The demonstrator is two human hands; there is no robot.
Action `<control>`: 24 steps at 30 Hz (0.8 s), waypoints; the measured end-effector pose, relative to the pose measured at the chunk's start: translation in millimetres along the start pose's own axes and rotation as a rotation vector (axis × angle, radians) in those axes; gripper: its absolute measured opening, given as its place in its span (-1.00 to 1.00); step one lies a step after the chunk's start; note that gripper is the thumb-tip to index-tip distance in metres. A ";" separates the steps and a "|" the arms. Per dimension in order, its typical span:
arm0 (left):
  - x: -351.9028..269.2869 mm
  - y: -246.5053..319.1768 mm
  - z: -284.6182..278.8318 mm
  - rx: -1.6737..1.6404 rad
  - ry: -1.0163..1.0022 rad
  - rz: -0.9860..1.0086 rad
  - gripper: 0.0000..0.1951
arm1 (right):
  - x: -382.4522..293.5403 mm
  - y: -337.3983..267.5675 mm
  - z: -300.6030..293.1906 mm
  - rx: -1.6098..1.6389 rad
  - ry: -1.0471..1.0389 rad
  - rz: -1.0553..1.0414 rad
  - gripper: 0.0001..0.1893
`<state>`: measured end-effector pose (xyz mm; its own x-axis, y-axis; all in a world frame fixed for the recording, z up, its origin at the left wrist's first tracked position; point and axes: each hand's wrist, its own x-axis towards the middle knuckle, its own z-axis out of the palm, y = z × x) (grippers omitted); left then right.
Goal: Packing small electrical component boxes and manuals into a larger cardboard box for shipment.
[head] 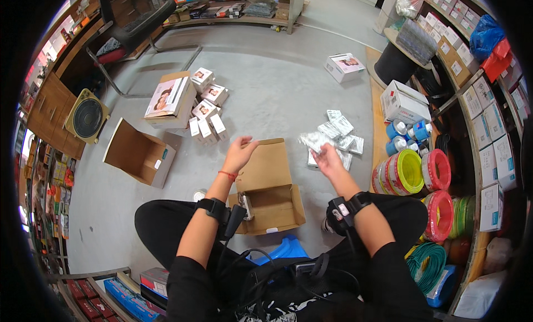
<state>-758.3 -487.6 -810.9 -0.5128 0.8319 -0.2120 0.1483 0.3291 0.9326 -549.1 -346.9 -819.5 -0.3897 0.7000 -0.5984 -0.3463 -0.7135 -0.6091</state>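
Observation:
My right hand (329, 159) grips a small plastic-wrapped packet (315, 141), slightly blurred, over a loose pile of similar packets (342, 125) on the floor. Above the raised flap of an open cardboard box (266, 163), my left hand (240, 153) is held with its fingers apart and nothing in it. The box stands between my knees; at the left end of its inside is an item (246, 206), partly wrapped and hard to make out. Several small white boxes (206, 109) stand beside a larger printed carton (170, 101) at the upper left.
An open, tipped carton (141, 153) lies on the left, near a fan-like appliance (86, 115). A closed white box (344, 67) sits farther off. Wire coils (402, 172), blue-and-white cans (396, 143) and a cable spool (395, 63) line the right shelving. A metal-framed chair (125, 34) stands upper left.

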 end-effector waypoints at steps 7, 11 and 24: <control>-70.5 105.6 -16.5 -0.613 -0.188 -0.100 -0.59 | -100.7 -31.1 60.6 -0.400 -0.636 -0.089 -0.70; -75.5 105.1 -21.5 -0.545 -0.342 -0.042 -0.69 | -122.0 -20.1 54.6 -0.696 -0.789 -0.026 -0.57; -54.2 96.2 -4.5 -0.370 -0.344 0.108 -0.75 | -87.1 -45.6 64.2 -0.752 -0.655 -0.194 -0.78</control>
<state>-720.1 -503.0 -708.4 -0.1936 0.9718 -0.1349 -0.1558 0.1053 0.9822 -554.2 -377.3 -706.2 -0.8531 0.4862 -0.1894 0.0858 -0.2273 -0.9700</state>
